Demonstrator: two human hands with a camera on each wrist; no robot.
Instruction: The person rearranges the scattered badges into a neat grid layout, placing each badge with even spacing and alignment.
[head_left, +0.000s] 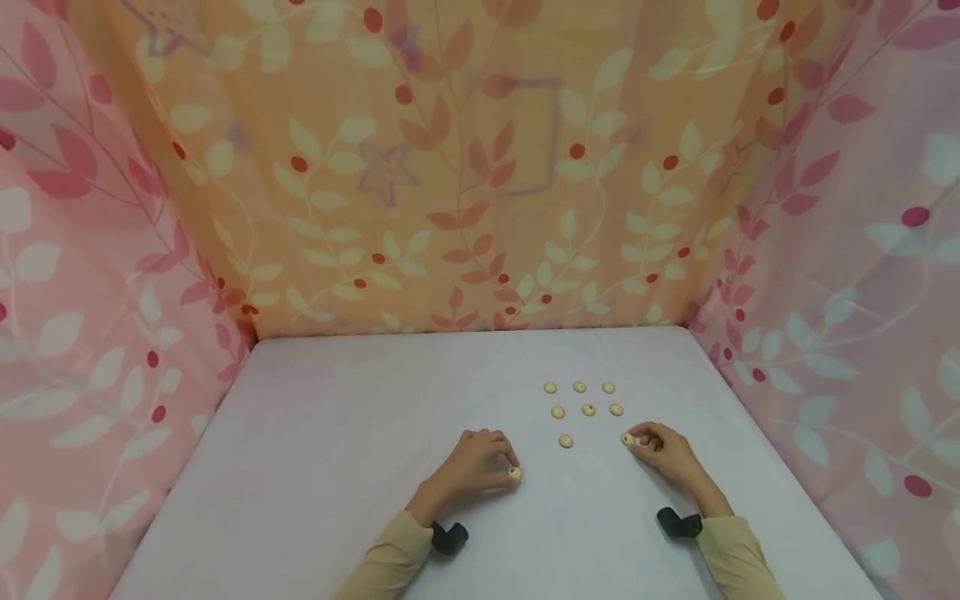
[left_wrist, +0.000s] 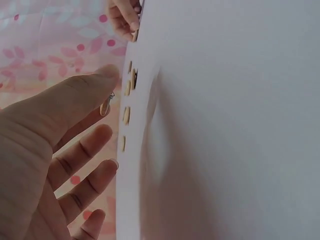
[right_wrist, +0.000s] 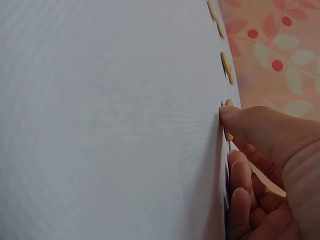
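Observation:
My left hand (head_left: 477, 462) pinches a small round cream disc (head_left: 515, 472) between thumb and finger, above the white table, left of the laid-out discs. In the left wrist view, this disc (left_wrist: 104, 107) shows edge-on beside a thin shiny bit, and the other fingers are spread. My right hand (head_left: 667, 454) holds another cream disc (head_left: 628, 438) by its edge, at or very near the table; its thumb (right_wrist: 232, 116) partly hides the disc in the right wrist view. Beyond the hands lie two rows of three discs, with a single disc (head_left: 566, 441) in front. The middle disc (head_left: 588, 409) bears a dark spot.
The white tabletop (head_left: 337, 417) reaches back to an orange leaf-patterned curtain (head_left: 450, 167). Pink patterned curtains stand along the left (head_left: 90, 333) and right sides. A black wrist device (head_left: 450, 538) sits at each sleeve cuff.

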